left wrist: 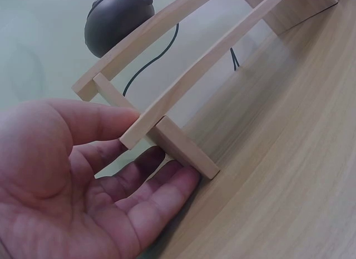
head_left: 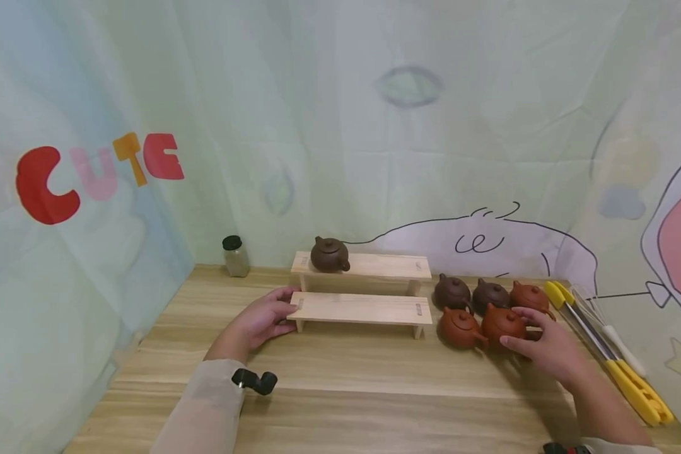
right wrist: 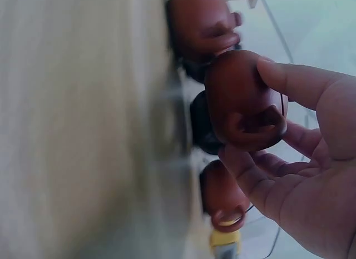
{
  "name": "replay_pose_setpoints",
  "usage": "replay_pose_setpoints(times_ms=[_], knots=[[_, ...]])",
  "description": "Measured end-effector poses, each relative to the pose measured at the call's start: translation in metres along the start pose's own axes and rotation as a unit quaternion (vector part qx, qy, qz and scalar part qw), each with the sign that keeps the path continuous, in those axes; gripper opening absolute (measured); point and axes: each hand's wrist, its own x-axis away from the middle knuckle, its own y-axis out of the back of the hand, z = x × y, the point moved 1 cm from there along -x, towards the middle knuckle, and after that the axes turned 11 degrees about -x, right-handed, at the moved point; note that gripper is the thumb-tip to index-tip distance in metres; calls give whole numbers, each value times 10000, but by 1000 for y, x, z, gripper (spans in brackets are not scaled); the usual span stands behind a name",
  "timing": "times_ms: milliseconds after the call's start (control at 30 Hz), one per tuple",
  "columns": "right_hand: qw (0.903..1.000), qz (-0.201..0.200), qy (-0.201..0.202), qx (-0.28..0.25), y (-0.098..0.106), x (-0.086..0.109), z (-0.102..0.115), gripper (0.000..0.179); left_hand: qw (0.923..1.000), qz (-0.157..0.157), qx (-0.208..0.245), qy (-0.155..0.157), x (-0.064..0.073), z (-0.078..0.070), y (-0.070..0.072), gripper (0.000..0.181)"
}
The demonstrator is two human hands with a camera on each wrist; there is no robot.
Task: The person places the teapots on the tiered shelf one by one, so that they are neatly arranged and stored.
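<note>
With thumb on top and fingers below, my left hand (head_left: 265, 317) grips the left end of the front, lower wooden stand (head_left: 357, 308). Close up, the left wrist view shows the thumb at the board's corner and the fingers against its leg (left wrist: 186, 148). On the rear, taller stand (head_left: 383, 265) sits a dark brown teapot (head_left: 330, 254), toward its left end. Over on the right, my right hand (head_left: 550, 343) holds a reddish-brown teapot (head_left: 502, 325) between thumb and fingers. That pot's looped handle (right wrist: 258, 128) faces the palm in the right wrist view.
Beside the held pot is another reddish teapot (head_left: 458, 328). Behind are two dark teapots (head_left: 451, 292) (head_left: 490, 295) and a reddish one (head_left: 528, 296). Yellow-ended tongs (head_left: 601, 347) and a whisk (head_left: 615, 343) lie along the right edge. A black-lidded jar (head_left: 236, 258) stands back left.
</note>
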Motion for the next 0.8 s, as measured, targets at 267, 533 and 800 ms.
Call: replay_pose_setpoints(times_ms=[267, 533, 800], knots=[[9995, -143, 125, -245, -11, 2, 37, 88, 10000, 10, 29, 16, -1, -1, 1, 64], [9964, 33, 598, -607, -44, -10, 90, 81, 10000, 29, 51, -30, -1, 0, 0, 64], [9906, 509, 614, -1114, -81, -39, 133, 77, 10000, 5, 14, -19, -1, -1, 0, 64]])
